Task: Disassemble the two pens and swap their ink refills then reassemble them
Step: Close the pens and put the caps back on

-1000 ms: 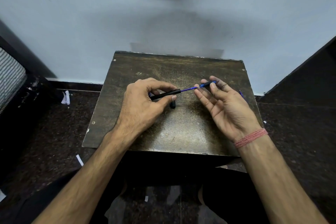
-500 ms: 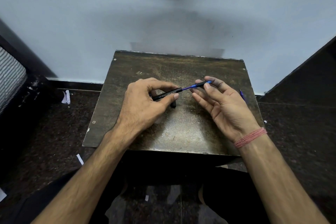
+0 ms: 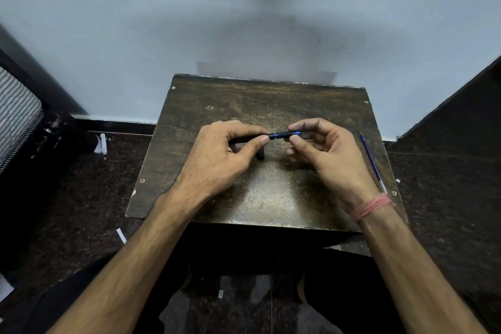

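Observation:
Over the middle of a small worn table (image 3: 271,198), both hands hold one black pen level. My left hand (image 3: 217,160) pinches the black barrel (image 3: 244,139) between thumb and fingers. My right hand (image 3: 325,154) grips the black front section (image 3: 284,134), which has blue rings. Only a short blue band shows between the two pieces. A small black pen part (image 3: 260,156) lies on the table under my left thumb. A blue refill (image 3: 372,163) lies along the table's right edge, beside my right wrist.
The table stands against a pale blue wall (image 3: 244,22). Dark speckled floor surrounds it, with scraps of white paper (image 3: 100,144) at the left. A dark slanted panel (image 3: 461,97) rises at the right. My dark-clothed knees sit below the table's front edge.
My right hand has slid the front section left along the blue refill toward the barrel. The long exposed stretch of refill is now almost covered. My left hand stayed in place.

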